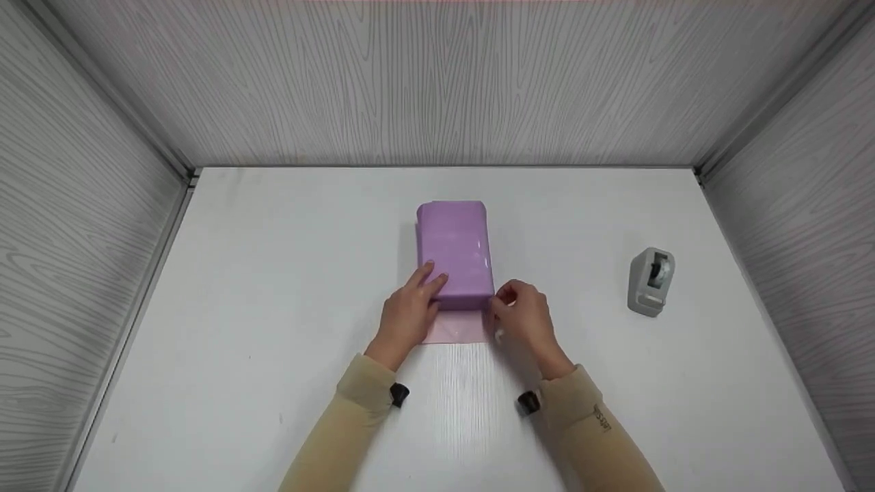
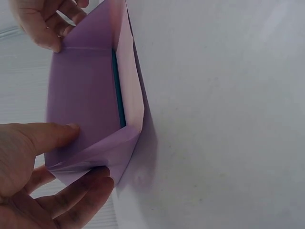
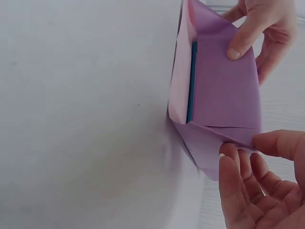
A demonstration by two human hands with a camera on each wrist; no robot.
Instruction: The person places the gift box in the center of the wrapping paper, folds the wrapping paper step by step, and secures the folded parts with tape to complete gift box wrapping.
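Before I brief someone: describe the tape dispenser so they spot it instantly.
On the white tabletop, go right past the person's right hand, toward the right-hand wall. The tape dispenser sits there by itself. It is grey with a roll in its top, unlike the larger purple package.

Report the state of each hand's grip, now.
Left hand: closed, holding the purple wrapped package near its left near corner.
Right hand: closed, pinching the package's paper near its right near corner.
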